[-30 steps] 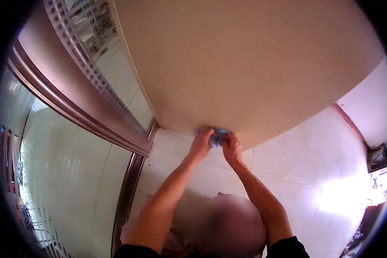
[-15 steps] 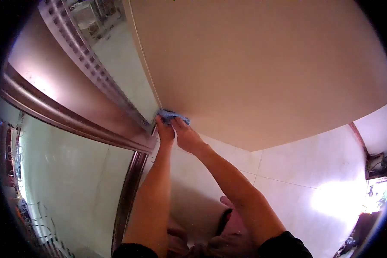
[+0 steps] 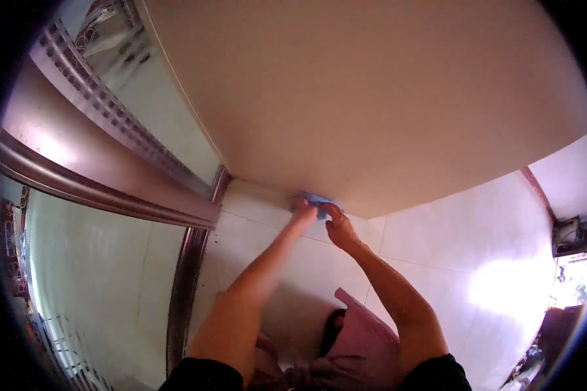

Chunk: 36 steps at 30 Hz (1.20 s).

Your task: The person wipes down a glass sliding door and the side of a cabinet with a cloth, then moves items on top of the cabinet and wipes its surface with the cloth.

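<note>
Touching blue cloth (image 3: 317, 198) w/ both hands, low on the big beige panel (image 3: 385, 98), at/near its bottom edge, just above tiled floor (image 3: 450, 238). L hand (image 3: 304, 212): fingers bent, at L part of cloth; blurred, can't tell if clamped or just pressing. R hand (image 3: 342, 229): fingers curled loosely, tips at R part of cloth, thumb lower down; can't tell if it's pinching fabric or how far open. Hands close tgthr, small gap btwn, cloth spanning both. Cloth looks bunched; part hidden under fingers, outline soft, so folds + full extent n/a. Exact contact w/ panel vs floor also hard to read. Both arms reach up from bottom of view, black sleeves (image 3: 205, 373) cut off at frame edge. Pink clothing (image 3: 366, 329) btwn arms, partly cut off too. L side: metal rail (image 3: 104, 199) + glass pane (image 3: 91, 274), dark floor track (image 3: 188, 280) next to pane. Bright glare on R side of floor washes out detail. Corners black, lens vignette; stuff at far R edge too dark/small to ID.
</note>
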Available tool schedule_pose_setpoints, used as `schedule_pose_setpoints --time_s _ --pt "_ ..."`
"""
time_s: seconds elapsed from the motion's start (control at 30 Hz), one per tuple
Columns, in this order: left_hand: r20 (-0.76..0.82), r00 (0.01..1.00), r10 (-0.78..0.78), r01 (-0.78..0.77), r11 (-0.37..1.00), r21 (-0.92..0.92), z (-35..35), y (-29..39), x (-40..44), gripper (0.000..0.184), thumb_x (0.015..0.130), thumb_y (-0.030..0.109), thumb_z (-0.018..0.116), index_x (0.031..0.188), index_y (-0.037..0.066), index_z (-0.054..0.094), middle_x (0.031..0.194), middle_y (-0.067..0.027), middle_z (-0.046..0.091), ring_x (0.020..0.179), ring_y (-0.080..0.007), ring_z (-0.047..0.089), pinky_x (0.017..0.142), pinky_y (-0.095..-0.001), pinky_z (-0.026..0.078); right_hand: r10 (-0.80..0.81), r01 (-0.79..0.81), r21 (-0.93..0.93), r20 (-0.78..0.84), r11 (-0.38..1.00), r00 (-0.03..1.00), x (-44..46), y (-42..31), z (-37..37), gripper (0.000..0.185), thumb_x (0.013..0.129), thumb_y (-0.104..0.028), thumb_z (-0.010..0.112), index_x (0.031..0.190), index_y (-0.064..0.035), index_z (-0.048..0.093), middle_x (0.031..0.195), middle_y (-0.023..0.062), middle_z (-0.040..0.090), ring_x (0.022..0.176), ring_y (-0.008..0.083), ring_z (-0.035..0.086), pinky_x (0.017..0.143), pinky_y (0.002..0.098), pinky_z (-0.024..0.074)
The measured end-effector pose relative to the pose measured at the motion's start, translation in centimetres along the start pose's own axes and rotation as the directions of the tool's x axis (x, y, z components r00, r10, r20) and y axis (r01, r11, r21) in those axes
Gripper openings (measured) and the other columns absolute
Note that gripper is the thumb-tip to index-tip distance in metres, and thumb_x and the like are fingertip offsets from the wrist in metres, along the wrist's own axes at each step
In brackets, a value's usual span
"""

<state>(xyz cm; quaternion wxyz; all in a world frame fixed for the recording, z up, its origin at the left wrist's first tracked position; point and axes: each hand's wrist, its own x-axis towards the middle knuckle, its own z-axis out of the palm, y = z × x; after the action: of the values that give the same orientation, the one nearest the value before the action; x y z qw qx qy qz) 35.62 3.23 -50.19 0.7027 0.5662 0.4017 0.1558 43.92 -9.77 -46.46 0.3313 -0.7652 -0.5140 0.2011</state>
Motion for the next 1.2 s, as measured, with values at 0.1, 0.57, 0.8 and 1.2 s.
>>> schedule_pose_setpoints --time_s 0.1,0.57,0.8,1.2 --pt "0.187 0.966 0.180 -0.194 0.979 0.062 5.4 -1.9 -0.2 0.055 0.079 0.004 0.052 0.132 -0.005 0.040 0.128 -0.0241 0.056 0.117 -0.0327 0.057 0.098 -0.0426 0.044 0.201 -0.188 0.149 -0.072 0.971 0.977 -3.2 4.0 -2.0 0.051 0.082 0.005 0.057 0.130 -0.0045 0.044 0.121 0.0150 0.056 0.111 0.0271 0.059 0.092 0.0374 0.0493" --pt "0.490 0.729 0.478 -0.684 0.501 0.530 10.5 -0.9 -4.8 0.053 0.083 0.003 0.051 0.135 0.015 0.049 0.134 -0.0138 0.053 0.128 -0.0293 0.047 0.100 -0.0486 0.040 0.661 -0.092 0.936 -0.169 0.341 0.731 -4.5 7.0 -3.1 0.063 0.085 -0.015 0.063 0.140 -0.0083 0.034 0.131 0.0075 0.050 0.118 0.0227 0.049 0.098 0.0407 0.0429" --pt "0.334 0.878 0.343 -0.470 0.749 0.467 4.2 1.2 -3.3 0.036 0.085 0.006 0.053 0.121 0.007 0.052 0.119 -0.0185 0.059 0.113 -0.0372 0.056 0.094 -0.0466 0.046 0.769 -0.085 0.996 0.026 0.036 0.638 1.8 7.2 5.7 0.019 0.079 -0.015 0.058 0.096 -0.0067 0.061 0.093 0.0068 0.064 0.090 0.0211 0.060 0.078 0.0368 0.0491" --pt "-0.061 0.960 0.275 -0.180 0.766 0.618 -14.9 -2.8 -1.5 0.045 0.081 0.003 0.053 0.125 0.009 0.045 0.106 -0.0258 0.063 0.104 -0.0461 0.057 0.090 -0.0503 0.047 0.681 -0.319 0.947 0.265 -0.049 0.683 10.8 -6.3 14.6 0.028 0.080 -0.027 0.066 0.104 -0.0129 0.064 0.107 0.0039 0.064 0.105 0.0195 0.055 0.095 0.0390 0.0401"
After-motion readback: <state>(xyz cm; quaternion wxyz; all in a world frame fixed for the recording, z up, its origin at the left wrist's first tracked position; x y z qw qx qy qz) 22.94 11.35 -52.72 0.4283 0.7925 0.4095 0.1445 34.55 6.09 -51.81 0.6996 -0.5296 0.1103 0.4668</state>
